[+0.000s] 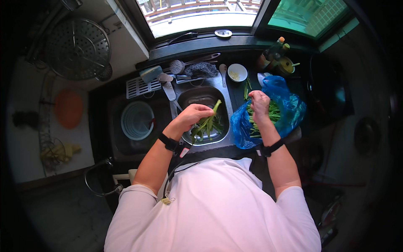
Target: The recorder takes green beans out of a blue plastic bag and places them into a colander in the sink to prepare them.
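Note:
My left hand (195, 116) grips a bunch of leafy green vegetable (207, 126) by its stem, over the small steel sink basin (226, 132). The leaves hang down into the basin. To the right, my right hand (260, 102) is raised above an open blue plastic bag (241, 129). Its fingers are curled in; whether something small is between them cannot be told. More green stems (274, 113) lie in the bag, partly hidden by that hand and forearm. A few loose green pieces (246, 91) rest on the dark counter just beyond the hand.
A white bowl (242, 73) with pale chopped bits and a spoon (223, 75) stand behind the basin. Bottles (267, 58) are at the back right. A light plastic colander (125, 121) sits in the left basin. Scrubbers (177, 67) and a sponge (151, 74) lie behind, below the window.

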The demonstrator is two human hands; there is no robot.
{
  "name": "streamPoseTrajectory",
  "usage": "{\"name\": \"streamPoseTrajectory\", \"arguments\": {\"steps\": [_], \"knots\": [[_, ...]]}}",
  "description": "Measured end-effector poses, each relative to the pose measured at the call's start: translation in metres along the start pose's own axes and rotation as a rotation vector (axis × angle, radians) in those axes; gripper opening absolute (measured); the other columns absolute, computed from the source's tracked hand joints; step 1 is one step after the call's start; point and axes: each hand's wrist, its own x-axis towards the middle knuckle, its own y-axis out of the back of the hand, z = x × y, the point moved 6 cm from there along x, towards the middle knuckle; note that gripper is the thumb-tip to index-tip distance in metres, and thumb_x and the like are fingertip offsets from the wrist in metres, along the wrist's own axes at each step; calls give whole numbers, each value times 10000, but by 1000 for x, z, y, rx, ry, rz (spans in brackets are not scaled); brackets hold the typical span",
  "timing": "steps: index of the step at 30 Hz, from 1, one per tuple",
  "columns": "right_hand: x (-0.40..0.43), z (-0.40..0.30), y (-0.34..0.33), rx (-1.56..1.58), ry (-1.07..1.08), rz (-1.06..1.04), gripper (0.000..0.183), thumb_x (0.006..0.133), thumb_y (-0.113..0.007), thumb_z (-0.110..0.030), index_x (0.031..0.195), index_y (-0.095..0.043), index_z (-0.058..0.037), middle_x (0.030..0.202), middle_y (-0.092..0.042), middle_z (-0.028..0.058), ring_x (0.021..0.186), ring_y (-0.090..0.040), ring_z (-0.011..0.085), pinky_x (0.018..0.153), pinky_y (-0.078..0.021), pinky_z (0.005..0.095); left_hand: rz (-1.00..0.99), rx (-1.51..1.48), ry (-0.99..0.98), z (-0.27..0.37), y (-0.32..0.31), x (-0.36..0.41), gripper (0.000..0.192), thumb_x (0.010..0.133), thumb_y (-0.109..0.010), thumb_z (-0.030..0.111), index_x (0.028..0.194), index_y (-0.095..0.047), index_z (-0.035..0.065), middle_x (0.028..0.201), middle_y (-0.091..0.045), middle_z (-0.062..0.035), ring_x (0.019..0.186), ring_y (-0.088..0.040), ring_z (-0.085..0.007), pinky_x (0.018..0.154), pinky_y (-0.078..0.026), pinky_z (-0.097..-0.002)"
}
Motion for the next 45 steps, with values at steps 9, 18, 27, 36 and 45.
{"name": "streamPoseTrajectory", "arguments": {"steps": [9, 18, 27, 36, 45], "knots": [[-28, -16, -24, -945, 590, -117, 377, 927, -653, -158, 1249, -676, 37, 1181, -690, 292, 1060, -686, 431, 980, -532, 451, 226, -143, -16, -23, 25, 9, 185, 988, -714, 189, 1104, -707, 45, 1004, -747, -47, 916, -716, -148, 830, -555, -289], [-93, 12, -96, -689, 227, -475, 184, 869, -742, -179, 945, -779, -15, 877, -742, 178, 795, -733, 297, 740, -569, 384, 239, -171, -22, -28, 13, 23, 164, 973, -721, 181, 1070, -700, 51, 944, -730, -36, 857, -707, -139, 785, -563, -300], [-32, -19, 46, -1483, 313, -53, 135, 866, -655, -112, 893, -785, -88, 931, -735, 175, 942, -718, 365, 823, -573, 487, 472, 452, 207, -134, 103, 47, 373, 838, -792, 251, 1016, -738, -72, 905, -739, -160, 841, -731, -260, 716, -542, -368], [-57, -24, 62, -1415, 301, -447, 134, 756, -704, -83, 871, -772, -82, 968, -731, 147, 935, -710, 363, 822, -566, 471, 395, 485, 98, -105, 75, 22, 625, 871, -805, 234, 1345, -599, -117, 1304, -682, -215, 1181, -661, -269, 1011, -498, -343], [-60, -58, 99, -1271, 560, -219, 101, 831, -713, -130, 894, -770, -76, 904, -724, 130, 872, -704, 347, 772, -564, 443, 314, 394, 63, -82, 50, 6, 557, 920, -761, 254, 1377, -619, -30, 1209, -714, -145, 1081, -676, -213, 913, -522, -345]]}}
